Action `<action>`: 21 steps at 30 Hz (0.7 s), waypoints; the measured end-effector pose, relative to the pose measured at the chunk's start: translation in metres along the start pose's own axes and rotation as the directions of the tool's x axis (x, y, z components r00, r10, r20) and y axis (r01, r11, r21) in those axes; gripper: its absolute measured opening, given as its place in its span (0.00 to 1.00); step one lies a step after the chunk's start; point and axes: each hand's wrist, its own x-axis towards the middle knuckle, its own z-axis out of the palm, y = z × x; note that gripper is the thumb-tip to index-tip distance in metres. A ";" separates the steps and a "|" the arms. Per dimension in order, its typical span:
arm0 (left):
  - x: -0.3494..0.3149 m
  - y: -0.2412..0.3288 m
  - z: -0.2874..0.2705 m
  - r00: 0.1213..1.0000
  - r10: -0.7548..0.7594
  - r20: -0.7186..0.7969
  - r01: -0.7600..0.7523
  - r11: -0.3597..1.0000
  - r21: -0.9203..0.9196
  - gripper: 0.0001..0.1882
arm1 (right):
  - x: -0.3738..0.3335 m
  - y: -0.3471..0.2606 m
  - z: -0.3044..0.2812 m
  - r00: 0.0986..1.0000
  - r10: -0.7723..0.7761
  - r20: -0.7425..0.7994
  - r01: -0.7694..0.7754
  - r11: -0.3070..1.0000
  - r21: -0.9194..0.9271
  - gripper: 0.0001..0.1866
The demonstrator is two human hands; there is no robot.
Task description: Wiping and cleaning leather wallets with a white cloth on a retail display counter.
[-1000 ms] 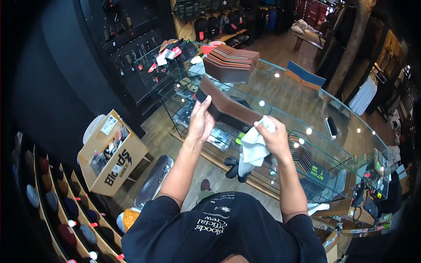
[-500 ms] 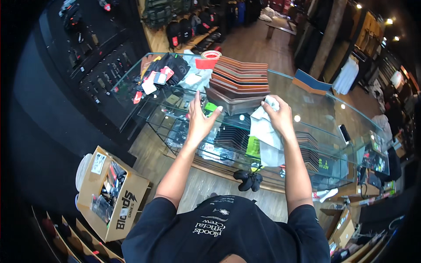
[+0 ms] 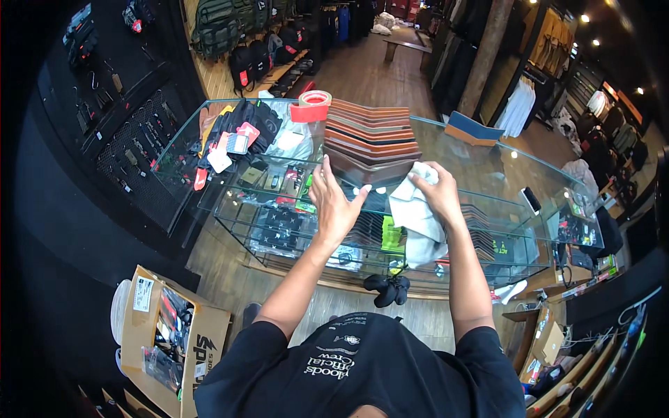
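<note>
A soft, light white cloth (image 3: 416, 217), hanging limp over the glass counter (image 3: 488, 164) edge, is gripped in the closed right hand (image 3: 437, 191), best bunched near its top; the left hand (image 3: 333, 202) is spread open, empty, beside a stack of stiff brown leather pieces (image 3: 369, 139).

A pale grey-white cloth (image 3: 416, 212) hangs beside a stack of leather pieces (image 3: 369, 139) striped in tan, orange-brown and dark brown. A red tape roll (image 3: 310, 106) sits near black gloves (image 3: 240, 125) with red and white tags.
</note>
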 end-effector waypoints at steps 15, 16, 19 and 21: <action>0.001 0.021 0.001 1.000 0.010 -0.026 -0.010 1.000 -0.008 0.60 | -0.014 -0.005 -0.025 0.996 0.089 -0.021 -0.089 0.996 0.002 0.28; -0.002 0.031 -0.002 1.000 -0.016 -0.022 0.017 0.998 0.058 0.60 | -0.019 -0.004 -0.033 0.995 0.091 -0.051 -0.090 0.996 0.017 0.28; -0.007 0.067 0.002 0.989 0.121 -0.091 -0.123 0.992 -0.016 0.51 | -0.017 0.023 -0.066 0.988 0.049 -0.145 -0.034 0.994 0.101 0.25; -0.003 0.092 0.010 0.946 0.325 -0.014 -0.324 0.941 -0.093 0.43 | -0.017 0.029 -0.097 0.961 -0.049 -0.273 0.093 0.984 0.150 0.21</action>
